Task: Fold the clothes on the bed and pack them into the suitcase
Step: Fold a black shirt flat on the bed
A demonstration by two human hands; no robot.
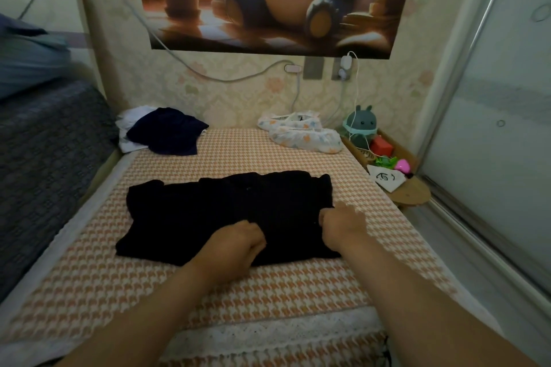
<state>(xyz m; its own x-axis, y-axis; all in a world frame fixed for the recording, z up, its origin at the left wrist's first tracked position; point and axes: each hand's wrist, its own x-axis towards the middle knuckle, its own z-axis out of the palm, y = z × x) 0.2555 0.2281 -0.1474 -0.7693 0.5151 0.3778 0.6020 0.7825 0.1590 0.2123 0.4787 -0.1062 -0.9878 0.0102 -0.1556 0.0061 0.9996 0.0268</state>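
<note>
Bare forearms reaching forward, left grip [238,243] and right grip [343,225] both curled, pinching black garment [208,211]

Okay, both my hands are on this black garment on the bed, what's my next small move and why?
Probably lift the right edge and fold it leftward across the middle. The black garment lies spread flat, and both the left hand and right hand grip its near right part.

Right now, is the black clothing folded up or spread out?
Spread out: the black clothing lies flat across the bed, left hand and right hand gripping it.
</note>
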